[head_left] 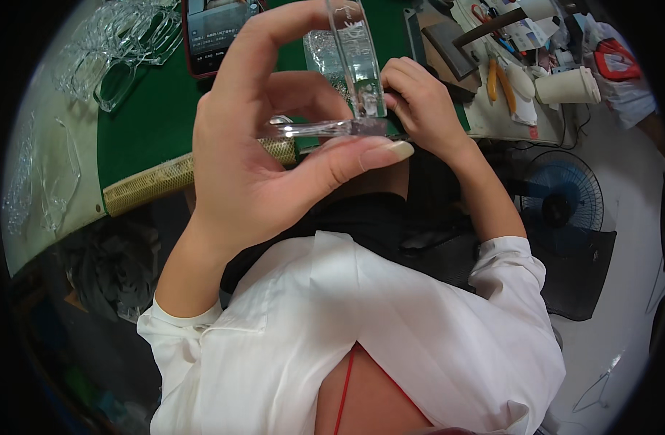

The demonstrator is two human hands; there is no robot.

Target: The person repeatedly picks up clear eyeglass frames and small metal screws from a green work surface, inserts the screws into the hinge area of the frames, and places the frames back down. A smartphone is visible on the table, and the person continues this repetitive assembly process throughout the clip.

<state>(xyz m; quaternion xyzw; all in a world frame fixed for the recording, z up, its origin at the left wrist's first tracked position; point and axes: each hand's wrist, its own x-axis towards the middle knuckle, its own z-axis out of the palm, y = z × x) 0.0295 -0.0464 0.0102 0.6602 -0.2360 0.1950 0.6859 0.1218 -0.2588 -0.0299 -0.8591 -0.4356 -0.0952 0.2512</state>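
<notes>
My left hand (234, 156) is raised close to the camera, its thumb and fingers closed round a clear plastic eyeglass frame (355, 61). One clear arm of it stands upright, while another clear piece lies level above my thumb. Lower and farther off, my right hand (428, 112) is at the front edge of the green work mat (147, 141). Its fingers are curled in, and what they hold, if anything, is hidden. Behind the frame lies a clear bag (323, 54) with small shiny parts.
Several clear eyeglass frames (118, 54) are heaped at the far left, near a phone (220, 36). A gold patterned strip (151, 187) runs along the table edge. Orange-handled pliers (500, 83), a white cup (568, 87) and a dark metal block (452, 51) are right. A fan (564, 196) stands below.
</notes>
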